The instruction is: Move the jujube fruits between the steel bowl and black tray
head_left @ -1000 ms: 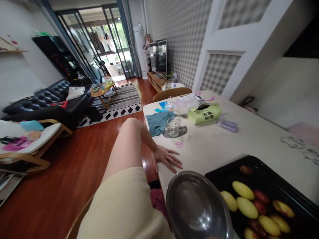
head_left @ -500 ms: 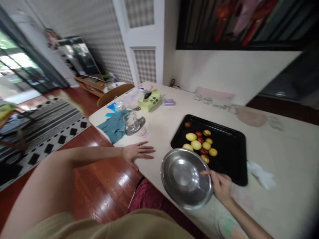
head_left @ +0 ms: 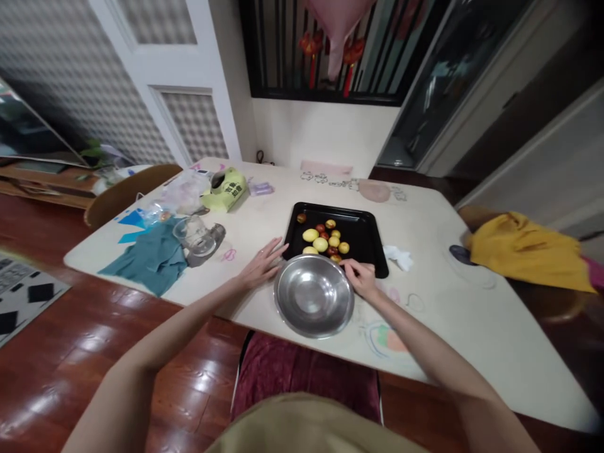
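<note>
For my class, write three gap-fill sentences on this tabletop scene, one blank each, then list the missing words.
1. The tray holding the fruits is coloured ____.
2. Of the tray and the metal bowl, the ____ is nearer the person's shirt.
3. Of the teal cloth and the white tissue, the ____ is nearer the right hand.
Missing words: black; bowl; tissue.

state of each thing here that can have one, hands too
Metal bowl: empty, open side up
Black tray: holding fruit
Left hand: open, outstretched
Right hand: curled at bowl's rim
Clear cup: upright
Teal cloth: rumpled
White wad: crumpled
Yellow cloth: draped
</note>
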Motion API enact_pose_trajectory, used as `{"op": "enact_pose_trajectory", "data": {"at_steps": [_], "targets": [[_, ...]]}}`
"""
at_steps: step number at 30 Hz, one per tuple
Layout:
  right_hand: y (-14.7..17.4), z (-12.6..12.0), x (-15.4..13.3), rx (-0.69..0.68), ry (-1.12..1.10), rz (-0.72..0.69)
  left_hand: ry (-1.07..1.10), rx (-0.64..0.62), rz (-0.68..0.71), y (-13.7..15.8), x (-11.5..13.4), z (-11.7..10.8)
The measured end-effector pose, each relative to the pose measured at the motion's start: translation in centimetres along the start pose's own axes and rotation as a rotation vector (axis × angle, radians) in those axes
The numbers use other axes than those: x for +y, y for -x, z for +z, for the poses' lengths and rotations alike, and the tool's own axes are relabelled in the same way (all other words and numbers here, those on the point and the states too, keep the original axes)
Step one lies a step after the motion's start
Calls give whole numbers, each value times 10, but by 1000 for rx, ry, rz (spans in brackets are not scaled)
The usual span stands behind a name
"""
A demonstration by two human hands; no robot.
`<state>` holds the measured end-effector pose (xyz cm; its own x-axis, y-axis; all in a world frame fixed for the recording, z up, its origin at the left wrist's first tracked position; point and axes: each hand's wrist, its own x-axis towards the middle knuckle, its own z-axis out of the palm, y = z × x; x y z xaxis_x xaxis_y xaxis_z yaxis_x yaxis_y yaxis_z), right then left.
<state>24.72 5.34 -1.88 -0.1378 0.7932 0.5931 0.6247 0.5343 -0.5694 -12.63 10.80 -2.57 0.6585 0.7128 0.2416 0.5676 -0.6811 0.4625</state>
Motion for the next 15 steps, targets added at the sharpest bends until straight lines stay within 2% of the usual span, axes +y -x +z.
{"op": "enact_pose_trajectory", "data": {"at_steps": [5,15], "targets": [[-5,8,11,7,11,-57,69,-6,177,-46,-21,16],[-43,11,30,-112,22,11,118,52,142,-84,-48,19]]}}
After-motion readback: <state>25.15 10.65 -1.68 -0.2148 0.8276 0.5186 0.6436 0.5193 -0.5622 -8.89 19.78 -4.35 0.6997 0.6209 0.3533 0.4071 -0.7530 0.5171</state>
